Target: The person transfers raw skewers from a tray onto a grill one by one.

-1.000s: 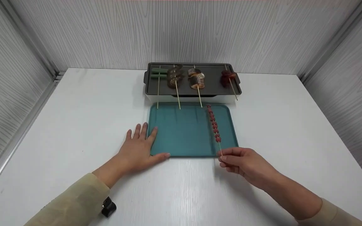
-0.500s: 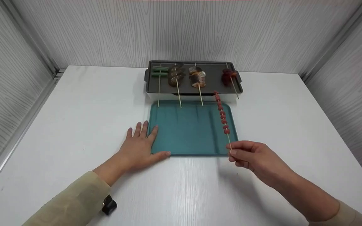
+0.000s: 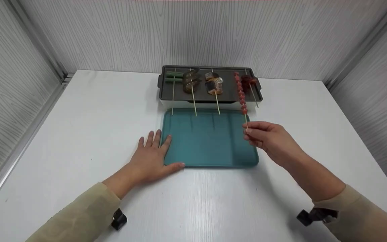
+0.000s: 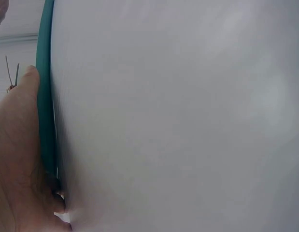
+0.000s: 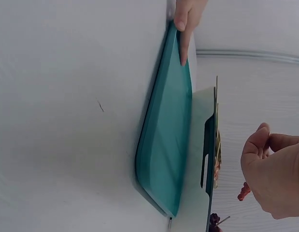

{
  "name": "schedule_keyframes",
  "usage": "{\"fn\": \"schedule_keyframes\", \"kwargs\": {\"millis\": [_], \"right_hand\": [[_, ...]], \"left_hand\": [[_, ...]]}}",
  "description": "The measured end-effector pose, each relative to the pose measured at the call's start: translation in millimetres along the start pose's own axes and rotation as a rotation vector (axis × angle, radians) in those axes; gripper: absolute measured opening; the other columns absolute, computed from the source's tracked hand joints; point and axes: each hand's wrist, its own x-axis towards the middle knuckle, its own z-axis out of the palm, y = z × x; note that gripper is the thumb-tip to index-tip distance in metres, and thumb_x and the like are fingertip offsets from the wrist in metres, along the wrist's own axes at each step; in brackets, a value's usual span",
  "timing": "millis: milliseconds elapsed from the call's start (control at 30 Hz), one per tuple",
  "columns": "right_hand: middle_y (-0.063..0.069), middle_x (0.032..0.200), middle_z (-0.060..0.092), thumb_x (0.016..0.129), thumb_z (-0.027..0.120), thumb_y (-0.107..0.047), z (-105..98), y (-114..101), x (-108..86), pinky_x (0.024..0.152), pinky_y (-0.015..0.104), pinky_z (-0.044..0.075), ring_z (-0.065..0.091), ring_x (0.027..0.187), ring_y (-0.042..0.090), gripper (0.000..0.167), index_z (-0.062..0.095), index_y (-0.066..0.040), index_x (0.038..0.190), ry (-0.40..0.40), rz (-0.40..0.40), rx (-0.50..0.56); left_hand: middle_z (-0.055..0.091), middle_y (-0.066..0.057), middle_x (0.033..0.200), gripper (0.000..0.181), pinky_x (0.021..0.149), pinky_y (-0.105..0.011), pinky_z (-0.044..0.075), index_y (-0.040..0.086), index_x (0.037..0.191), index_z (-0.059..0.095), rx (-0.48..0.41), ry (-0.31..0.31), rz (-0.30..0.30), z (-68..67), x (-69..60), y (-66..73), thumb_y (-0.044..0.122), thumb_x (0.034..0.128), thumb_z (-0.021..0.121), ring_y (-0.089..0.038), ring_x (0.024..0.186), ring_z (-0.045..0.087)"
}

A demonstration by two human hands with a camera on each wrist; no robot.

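Observation:
Between the thumb and fingers of my right hand (image 3: 270,139) is the bare lower end of a skewer (image 3: 240,89) threaded with small red pieces. Its red part reaches over the right side of a dark grill pan (image 3: 228,87), just left of a skewer of dark red food (image 3: 247,84). I cannot tell whether it touches the pan. My left hand (image 3: 149,163) lies with spread fingers at the left front corner of a teal tray (image 3: 210,141), thumb on the front rim. In the right wrist view, my right hand (image 5: 277,174) hides most of the held skewer.
On the pan's left half lie skewers of green pieces (image 3: 174,76), brown curled food (image 3: 191,82) and browned chunks (image 3: 214,84). Their sticks overhang the tray's back edge. White grained panels (image 3: 200,33) stand behind and at both sides of the white table (image 3: 113,101).
My right hand has lifted the red skewer off the tray and carried it right and forward, its far end now above the grill pan. My left hand stays at the tray corner.

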Motion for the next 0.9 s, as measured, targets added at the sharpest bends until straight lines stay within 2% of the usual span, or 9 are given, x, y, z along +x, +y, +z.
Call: {"fn": "schedule_keyframes", "kwargs": {"millis": [233,533,700,900], "right_hand": [[0.006,0.121,0.065,0.111,0.059,-0.015,-4,-1,38.0,0.096,0.028,0.055,0.065,0.105,0.015,0.037,0.060,0.005,0.142,0.050,-0.026,0.002],[0.007,0.119,0.064,0.111,0.056,-0.013,0,4,77.8,0.094,0.025,0.054,0.062,0.106,0.015,0.039,0.057,0.007,0.145,0.103,0.012,0.025],[0.011,0.122,0.063,0.112,0.055,-0.015,1,6,90.0,0.097,0.029,0.053,0.061,0.107,0.017,0.042,0.056,0.009,0.147,0.122,0.015,0.027],[0.018,0.130,0.060,0.113,0.055,-0.016,1,10,93.9,0.101,0.032,0.052,0.061,0.111,0.021,0.040,0.058,0.007,0.145,0.142,0.026,0.004]], "left_hand": [[0.009,-0.032,0.172,0.116,0.124,-0.070,0.011,0.007,0.170,0.019,0.005,0.000,0.000,1.3,0.2,0.5,0.091,0.0922,0.038,-0.049,0.160,0.006],[0.010,-0.032,0.172,0.115,0.124,-0.070,0.011,0.007,0.170,0.021,0.000,0.007,0.000,2.0,-0.9,1.5,0.090,0.0924,0.040,-0.049,0.160,0.006],[0.010,-0.032,0.172,0.114,0.124,-0.071,0.012,0.006,0.170,0.021,-0.008,0.011,0.008,2.0,-2.4,3.8,0.089,0.0930,0.041,-0.050,0.159,0.007],[0.010,-0.032,0.172,0.114,0.124,-0.071,0.013,0.007,0.170,0.021,-0.003,0.000,0.013,1.7,-1.0,6.6,0.089,0.0929,0.040,-0.049,0.160,0.007]]}}
